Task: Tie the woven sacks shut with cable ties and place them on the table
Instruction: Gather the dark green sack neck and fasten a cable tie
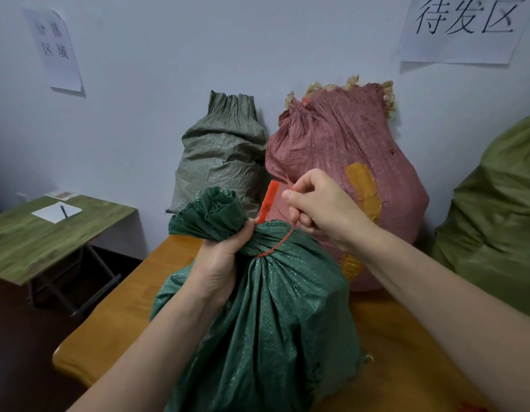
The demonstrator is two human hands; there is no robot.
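Head | L hand [219, 263] grips green sack [272, 322] neck | R hand [320, 203] pinches red tie [267, 203]

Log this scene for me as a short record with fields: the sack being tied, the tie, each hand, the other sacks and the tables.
Sack in work: dark green sack, over the orange table, base out of view
Tie: red cable tie looped round the sack's neck, tag end sticking up
Left: left hand grips the gathered neck
Right: right hand pinches the tie's thin tail
Other sacks: grey-green sack and pink sack by the wall, olive sack at right edge
Side table: green side table at left
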